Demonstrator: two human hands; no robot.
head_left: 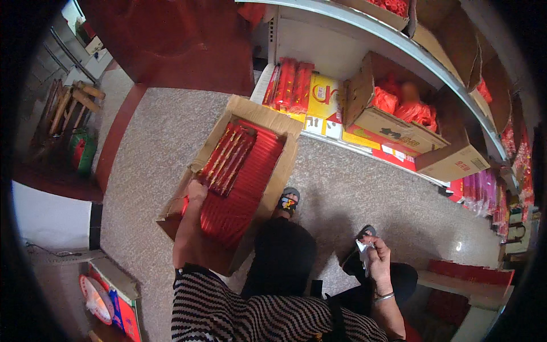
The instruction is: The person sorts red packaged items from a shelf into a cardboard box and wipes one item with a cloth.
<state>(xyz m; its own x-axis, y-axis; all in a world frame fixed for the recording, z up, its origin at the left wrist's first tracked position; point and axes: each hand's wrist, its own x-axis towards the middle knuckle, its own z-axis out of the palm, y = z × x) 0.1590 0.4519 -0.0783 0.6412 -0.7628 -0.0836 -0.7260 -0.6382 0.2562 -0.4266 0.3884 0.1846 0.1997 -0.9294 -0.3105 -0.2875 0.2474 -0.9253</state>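
An open cardboard box (pixel 288 148) sits on the floor in front of me, filled with rows of thin red sticks (pixel 228 219). On top of the rows, toward the box's left side, lies a flat pack of red sticks with gold patterns (pixel 228 159). My left hand (pixel 197 192) reaches into the box, its fingers closed at the lower left corner of that pack; the fingertips are partly hidden. Above my right foot, my right hand (pixel 378 257) pinches a small white crumpled piece (pixel 364 254), paper or plastic, I cannot tell which.
A shelf (pixel 336 135) along the right carries red packs (pixel 293 85), a yellow carton (pixel 323 97) and a box of red bags (pixel 399 126). Behind stands a dark red panel (pixel 176 45). Wooden stools (pixel 68 108) are at the far left. A low red-edged stand (pixel 470 273) is at right.
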